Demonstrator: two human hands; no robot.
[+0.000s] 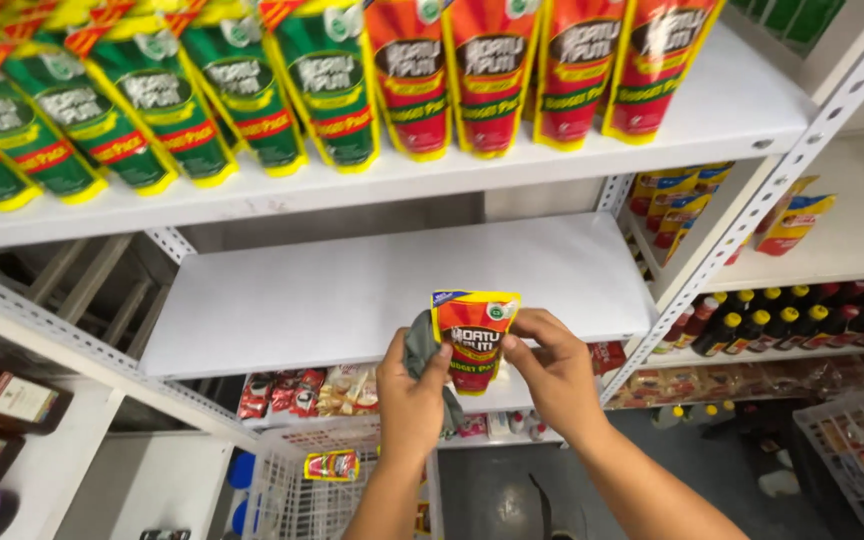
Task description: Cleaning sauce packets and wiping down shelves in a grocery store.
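Both my hands hold up one red and yellow sauce pouch in front of a bare white shelf board. My left hand pinches the pouch's left edge and also clasps a grey cloth against it. My right hand grips the pouch's right edge with thumb and fingers. The pouch stands upright, its printed face toward me.
The top shelf carries a row of green pouches on the left and red pouches on the right. A white wire basket with a pouch inside sits below. Dark bottles line a shelf at right; another basket stands lower right.
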